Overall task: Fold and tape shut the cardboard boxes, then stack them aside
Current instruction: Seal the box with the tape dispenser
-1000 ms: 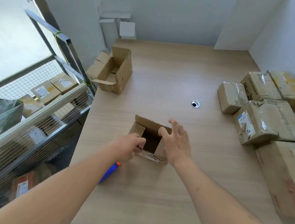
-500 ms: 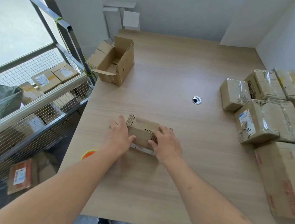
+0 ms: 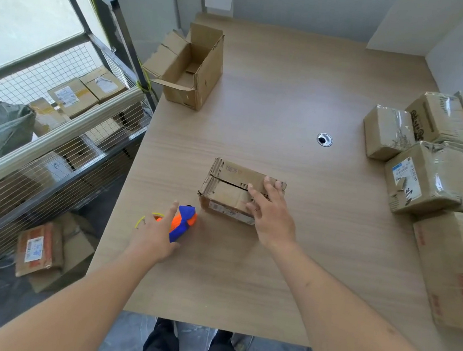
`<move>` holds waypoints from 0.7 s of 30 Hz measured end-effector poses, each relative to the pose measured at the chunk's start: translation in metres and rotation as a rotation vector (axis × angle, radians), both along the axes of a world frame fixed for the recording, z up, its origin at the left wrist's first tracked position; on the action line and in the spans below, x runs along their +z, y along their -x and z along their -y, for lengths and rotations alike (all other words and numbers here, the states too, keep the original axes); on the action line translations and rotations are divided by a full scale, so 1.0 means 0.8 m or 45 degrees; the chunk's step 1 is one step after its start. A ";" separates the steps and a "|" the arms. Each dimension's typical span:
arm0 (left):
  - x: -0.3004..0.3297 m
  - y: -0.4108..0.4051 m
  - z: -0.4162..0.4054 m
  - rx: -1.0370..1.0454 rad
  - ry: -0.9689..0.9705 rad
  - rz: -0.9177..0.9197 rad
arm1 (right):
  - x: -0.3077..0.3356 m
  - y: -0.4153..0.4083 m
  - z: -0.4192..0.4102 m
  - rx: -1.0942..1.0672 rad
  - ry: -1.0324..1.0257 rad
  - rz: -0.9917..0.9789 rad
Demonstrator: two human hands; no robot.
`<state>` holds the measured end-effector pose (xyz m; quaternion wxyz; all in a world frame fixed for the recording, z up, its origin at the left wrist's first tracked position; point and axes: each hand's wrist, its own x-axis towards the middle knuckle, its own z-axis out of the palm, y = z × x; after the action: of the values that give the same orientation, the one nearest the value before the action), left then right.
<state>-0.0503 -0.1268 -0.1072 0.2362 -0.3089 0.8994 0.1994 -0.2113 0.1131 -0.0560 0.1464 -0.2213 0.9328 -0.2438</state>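
That small box looks light and kinda flimsy, worn corrugated with soft edges, so I'd pin the flaps from the top right where the right hand already presses flat, fingers spread. Its long axis and top seam run left-right under that palm. Left hand is just off the box's near-left corner, fingers loose over the orange-blue tape dispenser, not clearly gripping yet

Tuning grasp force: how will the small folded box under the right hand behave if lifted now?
Small box: flaps meet at an untaped seam, so they probably spring open once the right hand lifts. Worn, creased cardboard suggests walls flex under squeeze. Likely light.
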 end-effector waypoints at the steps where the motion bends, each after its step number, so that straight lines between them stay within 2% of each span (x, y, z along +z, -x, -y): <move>1: -0.008 -0.008 0.005 0.024 -0.037 -0.076 | 0.000 0.001 0.000 0.017 0.021 0.004; 3: -0.019 -0.022 0.011 0.077 -0.101 -0.265 | 0.001 0.001 -0.002 0.031 0.061 0.005; 7: 0.018 -0.038 0.020 0.273 -0.188 -0.567 | 0.002 0.000 -0.005 -0.016 0.163 0.022; 10: 0.056 -0.034 0.039 0.195 -0.213 -0.847 | 0.004 -0.010 0.007 0.066 0.209 0.089; 12: 0.084 -0.020 0.047 0.054 -0.213 -0.948 | 0.002 -0.023 0.021 0.131 0.216 0.111; 15: 0.129 0.004 0.054 -0.259 -0.252 -0.945 | -0.002 -0.039 0.034 0.104 0.290 0.099; 18: 0.155 0.022 0.056 -0.590 -0.221 -0.816 | -0.003 -0.042 0.033 0.077 0.318 0.136; 21: 0.167 0.039 0.049 -0.700 -0.147 -0.720 | -0.002 -0.039 0.032 0.054 0.386 0.187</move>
<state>-0.0817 -0.1663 0.0261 0.0408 0.0242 0.9655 0.2562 -0.1799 0.0872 -0.0574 0.1840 -0.2420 0.8673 -0.3943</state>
